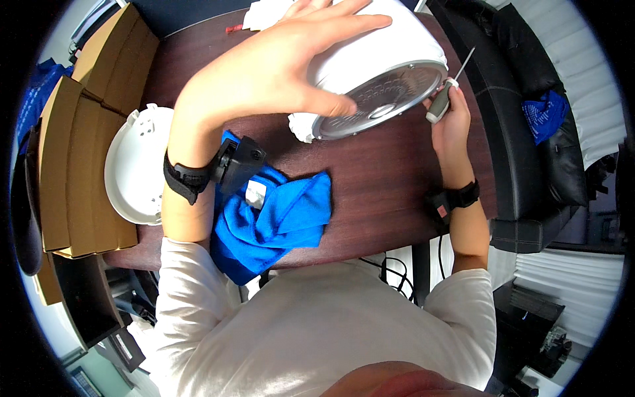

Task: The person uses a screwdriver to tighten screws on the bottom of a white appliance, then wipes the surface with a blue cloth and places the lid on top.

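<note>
We steadied a white appliance body on its side and held a screwdriver at its metal base.

The white appliance body (370, 46) lay tipped on the dark table (383, 192), its long axis running from far left to near right, with the round metal base (380, 102) facing near and right toward us. Our left hand (278, 66) lay spread over the upper side of the body, fingers flat, pressing rather than clenched. Our right hand (450, 122) was closed around the screwdriver (444, 96), whose thin shaft pointed far and right, just beside the rim of the base. A blue cloth (278, 218) lay near us, a white round lid (135, 165) to the left by cardboard boxes (86, 119).
</note>
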### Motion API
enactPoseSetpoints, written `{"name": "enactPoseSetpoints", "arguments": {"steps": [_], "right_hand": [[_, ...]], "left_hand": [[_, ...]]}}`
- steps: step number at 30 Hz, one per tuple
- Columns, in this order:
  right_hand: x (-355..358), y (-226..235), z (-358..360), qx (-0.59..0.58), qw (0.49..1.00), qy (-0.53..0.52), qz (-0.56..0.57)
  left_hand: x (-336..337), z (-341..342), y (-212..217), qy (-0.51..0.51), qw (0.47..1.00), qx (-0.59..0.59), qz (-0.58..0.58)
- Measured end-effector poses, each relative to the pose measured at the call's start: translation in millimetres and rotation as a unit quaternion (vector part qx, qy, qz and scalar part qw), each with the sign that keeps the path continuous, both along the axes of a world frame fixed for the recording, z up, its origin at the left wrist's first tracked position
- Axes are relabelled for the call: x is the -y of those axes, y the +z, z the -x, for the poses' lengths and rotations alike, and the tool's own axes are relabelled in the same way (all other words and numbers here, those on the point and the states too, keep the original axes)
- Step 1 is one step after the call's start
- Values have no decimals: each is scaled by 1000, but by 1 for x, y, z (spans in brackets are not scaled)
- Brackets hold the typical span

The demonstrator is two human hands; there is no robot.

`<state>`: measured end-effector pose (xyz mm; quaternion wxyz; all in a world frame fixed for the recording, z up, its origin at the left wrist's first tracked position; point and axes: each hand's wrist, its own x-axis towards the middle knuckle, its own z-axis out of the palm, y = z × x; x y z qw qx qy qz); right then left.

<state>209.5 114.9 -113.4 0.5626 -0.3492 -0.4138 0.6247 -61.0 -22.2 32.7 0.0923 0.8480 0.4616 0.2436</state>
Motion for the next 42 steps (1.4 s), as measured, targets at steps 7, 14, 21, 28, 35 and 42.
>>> {"name": "enactPoseSetpoints", "arguments": {"steps": [7, 14, 21, 28, 35, 42], "right_hand": [[4, -1, 4, 14, 1000, 13, 10], [8, 3, 7, 26, 999, 21, 9], [4, 4, 3, 30, 1000, -7, -2], [3, 7, 0, 38, 998, -46, -33], [1, 8, -1, 50, 995, -55, -66], [-6, -6, -5, 34, 999, -18, 21]], "left_hand": [[6, 0, 3, -36, 999, -13, -1], [-5, 0, -11, -34, 998, -20, -50], [5, -8, 0, 36, 997, 51, -53], [-4, -5, -6, 68, 996, 43, -44], [-11, 1, -17, 34, 996, 54, -67], [-4, 0, -6, 63, 998, 26, -9]]}}
